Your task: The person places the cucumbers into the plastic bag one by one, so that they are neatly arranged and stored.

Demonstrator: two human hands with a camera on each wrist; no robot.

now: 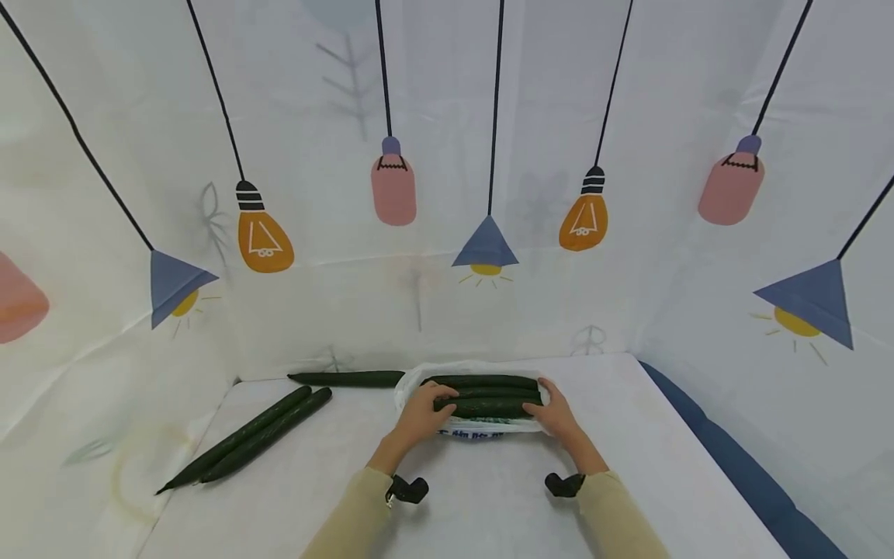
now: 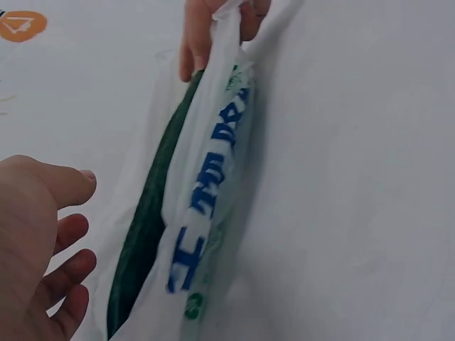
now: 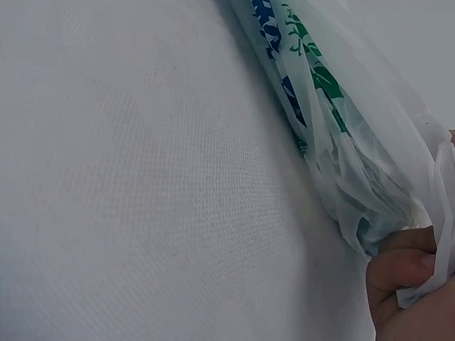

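Note:
A white plastic bag [image 1: 407, 392] with blue and green print lies on the table, its mouth open around several long dark-green cucumbers [image 1: 489, 382]. At the bag's left end is my left hand [image 1: 417, 418], its thumb and fingers over the cucumber ends in the head view. The left wrist view shows that hand [image 2: 32, 241] with loosely bent, spread fingers and nothing between them, beside a cucumber [image 2: 146, 220]. On the right end, my right hand [image 1: 562, 419] pinches the bag's edge; in the right wrist view its fingers [image 3: 402, 273] curl round the gathered plastic.
Two more cucumbers [image 1: 258, 435] lie side by side, slanting, on the table's left part. Another cucumber [image 1: 349, 379] lies along the back edge, left of the bag. White curtains [image 1: 447, 310] printed with lamps surround the white table [image 1: 482, 505].

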